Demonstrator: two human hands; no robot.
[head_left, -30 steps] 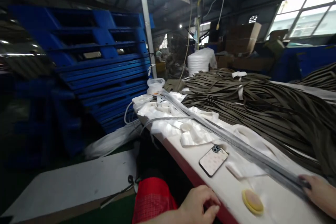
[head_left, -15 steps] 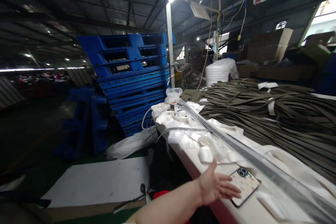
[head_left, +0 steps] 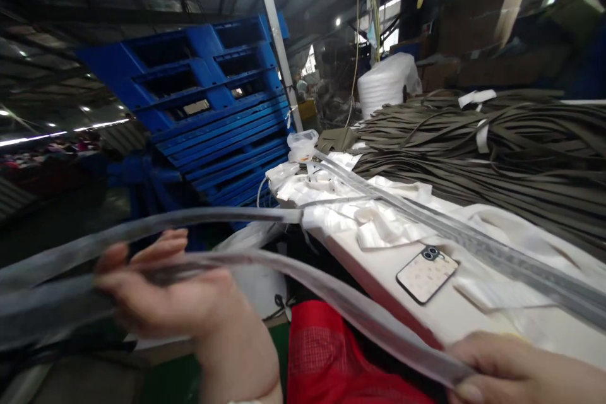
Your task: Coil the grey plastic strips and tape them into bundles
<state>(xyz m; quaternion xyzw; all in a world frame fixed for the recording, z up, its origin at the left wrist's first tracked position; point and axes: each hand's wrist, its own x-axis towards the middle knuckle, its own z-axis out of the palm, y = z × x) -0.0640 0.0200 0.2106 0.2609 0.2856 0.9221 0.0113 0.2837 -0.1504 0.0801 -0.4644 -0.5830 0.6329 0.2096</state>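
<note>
My left hand (head_left: pixel 173 293) is raised at the lower left, palm turned up, its fingers curled around a translucent grey plastic strip (head_left: pixel 326 287). Motion blurs the fingertips and the strip's lengths beyond them. From there the strip sags across to the lower right, where my right hand (head_left: pixel 511 366) pinches it between thumb and fingers; the frame edge cuts off part of that hand. Another length of clear strip (head_left: pixel 227 214) runs above my left hand to the table corner. A phone in a patterned case (head_left: pixel 428 273) lies on the white table (head_left: pixel 369 274), beyond my right hand.
More grey plastic strips (head_left: pixel 440 224) lie lengthwise on the table, over crumpled white bands (head_left: pixel 383 224). Behind them spreads a heap of dark olive straps (head_left: pixel 534 139). Blue pallets (head_left: pixel 227 139) are stacked left of a white post (head_left: pixel 277 38). Red cloth (head_left: pixel 326 353) shows below.
My left hand has moved from beside the phone to the left and now has a plastic strip in it. My right hand has come into view holding the strip. The view has tilted down.
</note>
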